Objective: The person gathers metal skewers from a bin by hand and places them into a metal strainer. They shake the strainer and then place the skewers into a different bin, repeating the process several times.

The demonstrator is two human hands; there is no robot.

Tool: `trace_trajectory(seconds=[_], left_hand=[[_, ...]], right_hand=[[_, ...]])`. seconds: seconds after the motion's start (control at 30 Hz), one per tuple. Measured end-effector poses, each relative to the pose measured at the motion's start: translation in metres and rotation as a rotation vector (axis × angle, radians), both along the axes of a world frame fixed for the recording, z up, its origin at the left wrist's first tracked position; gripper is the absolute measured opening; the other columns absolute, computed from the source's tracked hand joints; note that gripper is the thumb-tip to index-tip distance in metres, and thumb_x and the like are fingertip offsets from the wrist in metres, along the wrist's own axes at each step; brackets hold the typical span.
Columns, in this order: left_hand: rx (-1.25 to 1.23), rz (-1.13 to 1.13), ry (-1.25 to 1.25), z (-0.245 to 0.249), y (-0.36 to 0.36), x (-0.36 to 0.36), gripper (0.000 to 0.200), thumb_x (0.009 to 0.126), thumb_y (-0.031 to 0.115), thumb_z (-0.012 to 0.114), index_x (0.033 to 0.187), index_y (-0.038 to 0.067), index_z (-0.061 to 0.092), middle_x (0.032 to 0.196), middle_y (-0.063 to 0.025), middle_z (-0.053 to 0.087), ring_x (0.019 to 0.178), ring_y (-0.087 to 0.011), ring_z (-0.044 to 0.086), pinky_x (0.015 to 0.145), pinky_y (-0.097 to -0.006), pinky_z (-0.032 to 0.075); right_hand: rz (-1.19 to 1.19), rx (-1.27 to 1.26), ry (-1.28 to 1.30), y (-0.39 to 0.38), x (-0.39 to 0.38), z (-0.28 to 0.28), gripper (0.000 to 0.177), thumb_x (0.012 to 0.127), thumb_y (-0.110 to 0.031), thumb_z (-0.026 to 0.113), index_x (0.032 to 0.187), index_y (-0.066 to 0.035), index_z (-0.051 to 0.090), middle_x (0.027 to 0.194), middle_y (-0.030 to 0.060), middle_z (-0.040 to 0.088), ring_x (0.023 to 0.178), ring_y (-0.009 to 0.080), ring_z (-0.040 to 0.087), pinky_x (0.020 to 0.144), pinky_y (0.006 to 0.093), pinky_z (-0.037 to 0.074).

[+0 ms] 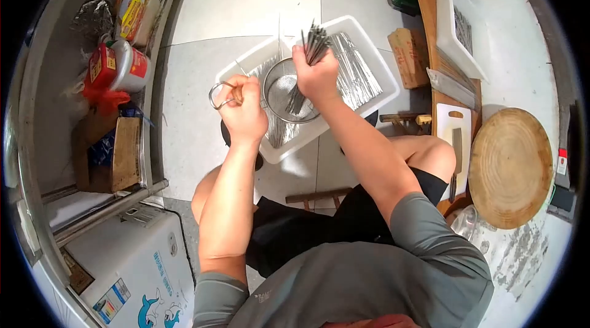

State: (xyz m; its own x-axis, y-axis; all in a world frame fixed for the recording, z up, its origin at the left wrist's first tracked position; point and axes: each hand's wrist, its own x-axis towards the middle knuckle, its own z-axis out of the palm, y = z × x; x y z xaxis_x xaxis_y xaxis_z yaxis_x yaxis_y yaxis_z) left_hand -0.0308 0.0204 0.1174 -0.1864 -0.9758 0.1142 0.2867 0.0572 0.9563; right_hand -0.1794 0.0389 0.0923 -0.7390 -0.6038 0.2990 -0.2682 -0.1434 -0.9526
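Observation:
My right hand (318, 76) is closed around a bundle of dark metal skewers (316, 43), which stand tilted with their lower ends inside a round mesh strainer (281, 78). Beside the strainer, my left hand (244, 110) is closed on what looks like its handle, with a looped metal end (214, 96) sticking out to the left. Both hands are over a white plastic bin (385, 73). Flat silvery skewers (354, 70) lie in the bin's right part, and more thin metal skewers (279, 134) lie on its left side.
On the right bench are a round wooden board (511, 168), a white cutting board (447, 122) with a knife (456, 150), and a white tub (445, 15). A brown bag (408, 58) stands beside the bin. Left shelves hold a white bucket (130, 67) and a cardboard box (126, 153).

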Motion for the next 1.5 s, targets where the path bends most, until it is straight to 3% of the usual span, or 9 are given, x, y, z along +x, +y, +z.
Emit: trace_trajectory(seconds=[0.3, 0.6, 0.97, 1.03, 1.07, 1.2, 1.27, 1.33, 1.5], left_hand=[[-0.142, 0.127, -0.007, 0.04, 0.005, 0.004, 0.021, 0.085, 0.011, 0.048, 0.066, 0.002, 0.047, 0.058, -0.004, 0.049, 0.05, -0.01, 0.043, 0.045, -0.0253, 0.037], [-0.338, 0.316, 0.408, 0.078, -0.014, 0.008, 0.027, 0.086, 0.011, 0.044, 0.06, 0.005, 0.041, 0.054, -0.0068, 0.045, 0.051, -0.0143, 0.04, 0.053, -0.0295, 0.038], [-0.217, 0.353, 0.157, 0.044, -0.019, 0.021, 0.01, 0.086, 0.006, 0.054, 0.076, 0.004, 0.054, 0.066, 0.0006, 0.056, 0.058, -0.0073, 0.049, 0.053, -0.0223, 0.038], [-0.707, 0.567, -0.493, 0.035, -0.03, 0.029, 0.028, 0.083, 0.009, 0.046, 0.055, 0.004, 0.046, 0.055, -0.0021, 0.05, 0.054, -0.0108, 0.044, 0.05, -0.0264, 0.035], [-0.359, 0.453, -0.129, 0.036, -0.027, 0.021, 0.029, 0.082, 0.009, 0.047, 0.053, 0.004, 0.045, 0.055, -0.0031, 0.049, 0.054, -0.0111, 0.044, 0.05, -0.0268, 0.034], [-0.134, 0.315, 0.135, 0.036, -0.02, 0.022, 0.026, 0.086, 0.013, 0.048, 0.062, 0.003, 0.048, 0.061, -0.0034, 0.049, 0.056, -0.0104, 0.043, 0.051, -0.0245, 0.032], [-0.436, 0.383, -0.276, 0.015, -0.03, 0.033, 0.026, 0.086, 0.013, 0.048, 0.062, 0.004, 0.046, 0.06, -0.004, 0.049, 0.056, -0.0104, 0.041, 0.052, -0.0241, 0.031], [-0.209, 0.364, 0.105, 0.02, -0.029, 0.022, 0.033, 0.089, 0.019, 0.049, 0.06, 0.003, 0.046, 0.06, -0.0042, 0.049, 0.057, -0.0103, 0.04, 0.054, -0.0257, 0.031], [-0.184, 0.211, 0.157, 0.017, -0.041, 0.022, 0.025, 0.085, 0.009, 0.048, 0.062, 0.006, 0.038, 0.06, -0.0042, 0.046, 0.059, -0.0127, 0.037, 0.057, -0.0273, 0.031]], right_hand=[[0.02, -0.298, -0.025, 0.001, -0.043, 0.081, 0.017, 0.086, -0.011, 0.06, 0.073, -0.002, 0.054, 0.058, 0.0035, 0.057, 0.052, 0.0114, 0.054, 0.051, 0.0261, 0.045], [-0.095, -0.635, -0.316, 0.004, -0.085, 0.196, 0.02, 0.093, -0.009, 0.043, 0.076, -0.001, 0.039, 0.068, 0.0079, 0.042, 0.058, 0.0208, 0.044, 0.063, 0.0453, 0.049], [-0.312, -0.468, -0.666, 0.029, -0.21, 0.119, 0.021, 0.093, -0.018, 0.046, 0.086, 0.002, 0.04, 0.069, 0.0108, 0.049, 0.063, 0.0272, 0.05, 0.063, 0.0479, 0.049], [-0.383, -0.448, -0.687, 0.051, -0.238, 0.102, 0.023, 0.094, -0.021, 0.045, 0.089, 0.001, 0.042, 0.07, 0.0112, 0.05, 0.063, 0.0273, 0.05, 0.066, 0.0483, 0.049], [-0.463, -0.455, -0.697, 0.065, -0.254, 0.098, 0.024, 0.094, -0.022, 0.044, 0.089, 0.001, 0.042, 0.071, 0.0115, 0.05, 0.063, 0.0272, 0.05, 0.068, 0.0479, 0.05], [-0.623, -0.605, -0.581, 0.126, -0.33, 0.107, 0.022, 0.091, -0.018, 0.049, 0.085, 0.001, 0.041, 0.07, 0.0108, 0.05, 0.061, 0.0243, 0.05, 0.06, 0.0459, 0.05], [-0.808, -0.6, -0.443, 0.145, -0.344, 0.146, 0.022, 0.087, -0.016, 0.052, 0.078, 0.0, 0.04, 0.065, 0.0091, 0.048, 0.056, 0.0215, 0.048, 0.052, 0.0391, 0.048], [-0.966, -0.61, -0.222, 0.156, -0.372, 0.184, 0.022, 0.083, -0.013, 0.054, 0.072, -0.002, 0.038, 0.061, 0.007, 0.046, 0.051, 0.0195, 0.046, 0.046, 0.0342, 0.045], [-0.943, -0.637, 0.115, 0.168, -0.474, 0.224, 0.026, 0.081, -0.014, 0.061, 0.067, -0.001, 0.043, 0.06, 0.007, 0.051, 0.051, 0.0188, 0.048, 0.048, 0.0334, 0.043]])
